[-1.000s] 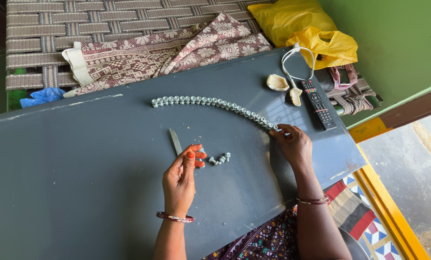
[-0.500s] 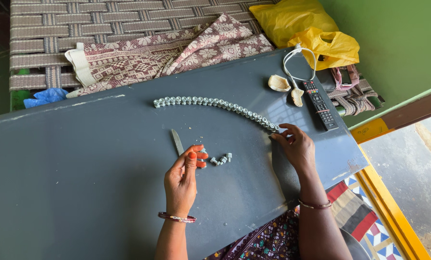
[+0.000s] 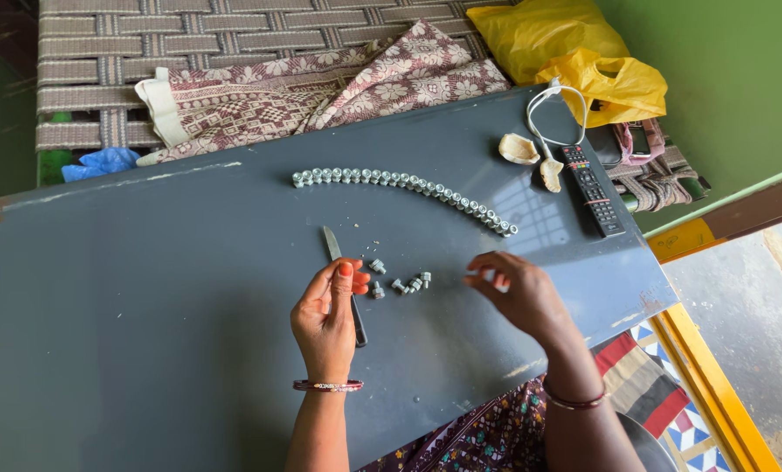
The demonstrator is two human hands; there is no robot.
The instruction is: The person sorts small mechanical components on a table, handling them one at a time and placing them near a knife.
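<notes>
A long curved row of small grey-green cut pieces [image 3: 400, 185] lies across the dark grey table [image 3: 146, 288]. A few loose pieces [image 3: 401, 281] sit between my hands. A knife [image 3: 332, 245] lies with its blade pointing away and its black handle running under my left hand [image 3: 325, 323]. That hand's fingers are drawn together against the thumb over the knife; I cannot tell whether it grips anything. My right hand [image 3: 526, 297] hovers just right of the loose pieces, fingertips pinched on a small pale piece [image 3: 493, 279].
A black remote [image 3: 591, 189], a white cord [image 3: 555, 109] and two pale shell-like scraps [image 3: 519, 149] lie at the table's far right. Beyond the table are a patterned cloth [image 3: 321, 87] on a woven cot, yellow bags [image 3: 566, 52] and a blue scrap [image 3: 101, 163].
My right hand has left the near end of the row and drawn back left, beside the loose pieces. My left hand has stayed by the knife.
</notes>
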